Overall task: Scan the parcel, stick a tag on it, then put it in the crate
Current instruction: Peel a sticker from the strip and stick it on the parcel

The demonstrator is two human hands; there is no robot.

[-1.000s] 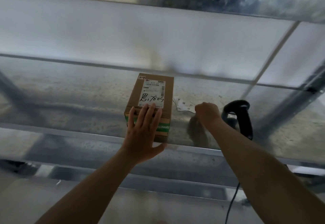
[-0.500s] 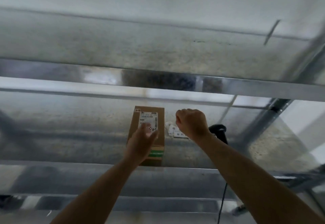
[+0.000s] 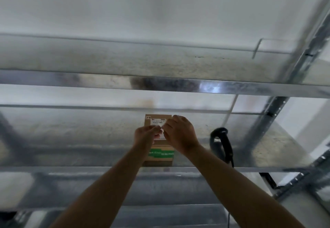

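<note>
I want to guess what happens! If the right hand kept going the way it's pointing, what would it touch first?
Probably the left hand, whose fingers already meet the right hand at a small white tag just above the box; depth is unclear.

Galvanised metal shelf [image 3: 89,138], dull grey, mottled, with a shiny front lip. Cardboard box [image 3: 161,159] lies flat on it near the front edge, white label on top, green tape band across the near end. Black handheld scanner [image 3: 221,143] rests on the shelf to the right of the box, apart from it.

Matt cardboard parcel [image 3: 161,159] (glossy green tape [image 3: 161,153]) on mottled galvanised-metal shelf [image 3: 89,138].
</note>
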